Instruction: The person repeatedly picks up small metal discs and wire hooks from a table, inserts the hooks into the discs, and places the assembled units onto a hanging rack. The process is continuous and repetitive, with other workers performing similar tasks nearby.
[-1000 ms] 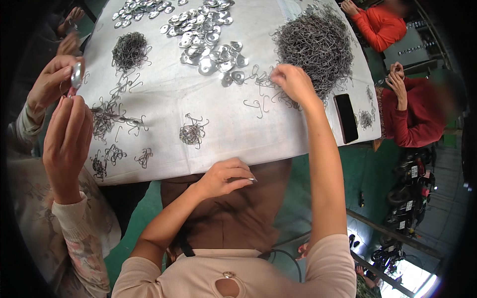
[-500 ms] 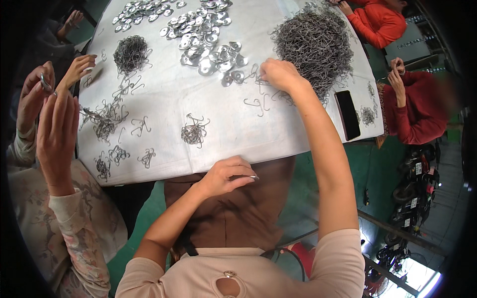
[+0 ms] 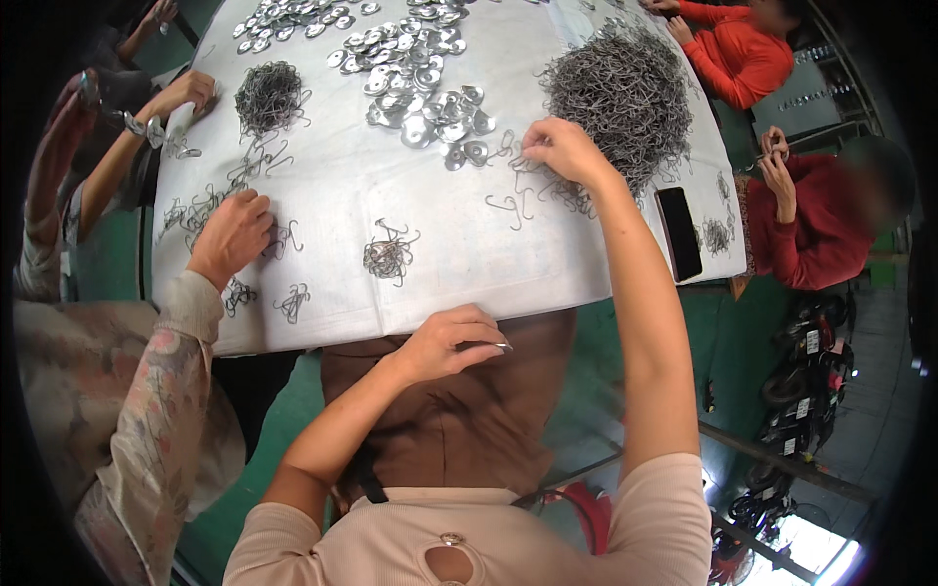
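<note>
My left hand (image 3: 445, 342) is at the table's near edge, over my lap. Its fingers are pinched on a metal disc (image 3: 501, 346), of which only a thin bright rim shows. Reaching across the table, my right hand (image 3: 562, 151) has its thumb and fingertips together on a thin wire hook among the loose wire hooks (image 3: 510, 203). Just right of that hand rises a large heap of grey wire hooks (image 3: 625, 103). Shiny round discs with a central hole (image 3: 420, 122) are scattered to its left.
A small pile of hooks (image 3: 388, 257) lies on the white-covered table (image 3: 449, 264). A black phone (image 3: 679, 234) rests near the right edge. At left, a co-worker's hand (image 3: 233, 232) is over other hooks; another person's hand (image 3: 186, 93) is farther back. Two people in red sit at right.
The co-worker's raised hand at left has come down onto the hooks on the table. My right hand has shifted slightly right; my left hand has stayed put with the disc.
</note>
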The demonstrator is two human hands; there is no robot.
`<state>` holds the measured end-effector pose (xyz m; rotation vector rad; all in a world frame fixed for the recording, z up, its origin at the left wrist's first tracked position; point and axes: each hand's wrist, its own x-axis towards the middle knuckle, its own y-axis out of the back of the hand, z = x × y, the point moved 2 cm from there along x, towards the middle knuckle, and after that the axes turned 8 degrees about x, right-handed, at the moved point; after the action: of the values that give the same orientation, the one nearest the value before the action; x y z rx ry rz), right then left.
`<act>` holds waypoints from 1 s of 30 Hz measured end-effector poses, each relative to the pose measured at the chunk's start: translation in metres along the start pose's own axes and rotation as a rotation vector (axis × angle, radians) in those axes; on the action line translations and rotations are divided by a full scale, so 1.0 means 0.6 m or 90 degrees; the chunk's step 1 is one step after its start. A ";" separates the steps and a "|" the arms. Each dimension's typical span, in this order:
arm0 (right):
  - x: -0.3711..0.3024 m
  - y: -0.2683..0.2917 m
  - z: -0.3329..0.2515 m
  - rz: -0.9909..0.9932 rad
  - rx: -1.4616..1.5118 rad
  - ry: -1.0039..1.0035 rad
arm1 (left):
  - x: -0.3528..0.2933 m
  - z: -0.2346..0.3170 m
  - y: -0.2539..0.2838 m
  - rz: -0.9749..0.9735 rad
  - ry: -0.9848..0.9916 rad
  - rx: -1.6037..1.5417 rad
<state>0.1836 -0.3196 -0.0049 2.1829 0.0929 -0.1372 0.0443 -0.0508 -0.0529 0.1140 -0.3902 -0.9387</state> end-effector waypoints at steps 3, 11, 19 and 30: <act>-0.018 0.012 0.016 0.014 0.173 -0.060 | -0.002 -0.001 -0.003 0.002 0.000 0.000; -0.052 0.019 -0.005 -0.016 -0.049 -0.044 | -0.001 0.000 -0.001 0.003 -0.005 0.006; -0.026 -0.012 -0.028 -0.044 -0.181 0.021 | -0.001 0.001 -0.002 0.011 -0.010 0.024; -0.015 0.004 -0.035 -0.085 -0.013 -0.024 | -0.003 -0.003 -0.003 0.015 -0.014 0.006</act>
<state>0.1762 -0.3038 0.0104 2.1518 0.2178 -0.2518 0.0428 -0.0506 -0.0553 0.1072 -0.4162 -0.9162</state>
